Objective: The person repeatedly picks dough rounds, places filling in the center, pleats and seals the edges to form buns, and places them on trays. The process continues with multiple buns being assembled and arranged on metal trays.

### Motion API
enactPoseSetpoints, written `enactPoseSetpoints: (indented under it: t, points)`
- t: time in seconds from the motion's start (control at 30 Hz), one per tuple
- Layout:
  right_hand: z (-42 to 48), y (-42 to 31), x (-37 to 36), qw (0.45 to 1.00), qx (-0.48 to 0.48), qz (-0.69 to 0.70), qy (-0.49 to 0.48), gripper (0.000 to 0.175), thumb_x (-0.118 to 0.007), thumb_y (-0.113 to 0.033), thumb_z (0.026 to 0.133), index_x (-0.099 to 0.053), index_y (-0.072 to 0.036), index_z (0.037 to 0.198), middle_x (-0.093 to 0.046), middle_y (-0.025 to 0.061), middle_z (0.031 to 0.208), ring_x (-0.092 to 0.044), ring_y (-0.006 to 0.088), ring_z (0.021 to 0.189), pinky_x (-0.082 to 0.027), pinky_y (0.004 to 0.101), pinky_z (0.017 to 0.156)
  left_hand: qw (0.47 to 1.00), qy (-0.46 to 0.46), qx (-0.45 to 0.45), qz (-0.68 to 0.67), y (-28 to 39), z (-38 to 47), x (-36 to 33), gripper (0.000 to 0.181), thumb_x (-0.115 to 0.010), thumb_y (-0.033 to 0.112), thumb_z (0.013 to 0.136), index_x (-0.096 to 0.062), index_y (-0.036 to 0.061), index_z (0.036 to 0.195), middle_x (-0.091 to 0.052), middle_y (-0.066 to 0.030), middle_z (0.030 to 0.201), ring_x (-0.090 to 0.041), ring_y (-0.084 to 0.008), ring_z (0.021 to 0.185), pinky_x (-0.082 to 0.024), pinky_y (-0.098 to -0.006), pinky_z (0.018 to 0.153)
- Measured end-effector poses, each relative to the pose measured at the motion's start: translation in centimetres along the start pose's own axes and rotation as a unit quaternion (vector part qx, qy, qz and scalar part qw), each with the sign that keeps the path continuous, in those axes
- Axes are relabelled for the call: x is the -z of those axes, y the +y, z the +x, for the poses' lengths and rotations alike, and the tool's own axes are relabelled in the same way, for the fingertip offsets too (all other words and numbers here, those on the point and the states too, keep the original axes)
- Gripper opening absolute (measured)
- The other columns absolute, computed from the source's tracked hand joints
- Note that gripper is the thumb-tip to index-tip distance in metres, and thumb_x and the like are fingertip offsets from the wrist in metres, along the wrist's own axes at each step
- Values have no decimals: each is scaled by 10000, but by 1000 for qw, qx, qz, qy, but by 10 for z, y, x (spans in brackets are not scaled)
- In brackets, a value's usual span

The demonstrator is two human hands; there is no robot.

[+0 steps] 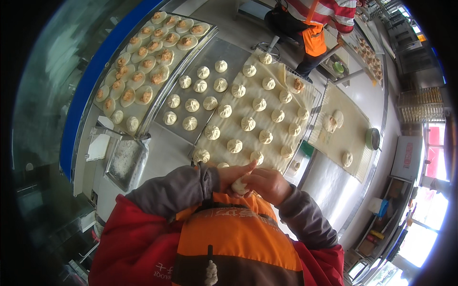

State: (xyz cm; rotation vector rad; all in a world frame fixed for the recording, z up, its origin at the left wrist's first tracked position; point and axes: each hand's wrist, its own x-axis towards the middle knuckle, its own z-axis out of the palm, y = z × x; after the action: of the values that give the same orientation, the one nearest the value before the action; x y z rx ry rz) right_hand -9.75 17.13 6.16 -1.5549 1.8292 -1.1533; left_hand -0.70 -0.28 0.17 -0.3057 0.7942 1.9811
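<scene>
Close in front of my orange apron, both hands are together around a dough bun (240,186). My left hand (229,178) cups it from the left side, while the fingers of my right hand (266,182) press at its top edge. Its filling is hidden. Just beyond my hands, pleated buns (248,123) lie in rows on a cloth-lined rack (247,107). More pleated buns stand on a metal tray (211,57) left of it. Farther left, flat dough rounds topped with filling (137,77) cover a floured conveyor surface (150,60).
A metal pan of flour (125,161) sits at the lower left. On the right is another cloth-lined rack (343,118) with a few dough pieces and a green-rimmed bowl (372,138). A person in a striped top (332,10) is at the upper right, near a stool (273,44).
</scene>
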Motion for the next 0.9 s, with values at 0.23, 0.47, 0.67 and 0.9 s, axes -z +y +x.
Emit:
enactPoseSetpoints:
  t: [0.23,0.47,0.67,0.9]
  points:
    - [-11,-3,0,994,-95,-23,54,213,-715,-26,806,-627,-16,1000,-630,113,862,-649,283,746,-533,358,678,985,110,-112,-74,-21,28,-7,734,-272,743,950,-589,81,960,-619,-68,749,-568,-148,515,-406,-251,390]
    - [-7,-2,2,986,-97,-101,94,189,-737,-32,786,-641,-28,949,-617,109,841,-633,272,732,-531,351,665,932,301,-182,-89,-13,28,-24,682,-298,699,972,-557,74,1056,-602,-59,813,-616,-148,570,-564,-285,519]
    - [-2,6,-4,974,-70,-200,82,142,-697,-37,765,-645,-49,897,-590,82,794,-628,263,720,-534,355,643,925,292,-176,-167,1,29,-26,584,-354,624,1000,-569,82,1015,-583,-45,796,-553,-140,531,-558,-310,528]
    - [19,11,-6,965,-102,-232,70,235,-678,-70,747,-657,-72,981,-617,65,881,-647,241,801,-544,341,688,937,278,-213,-10,13,29,7,510,-394,560,1019,-561,80,972,-558,-26,745,-567,-126,599,-473,-283,466]
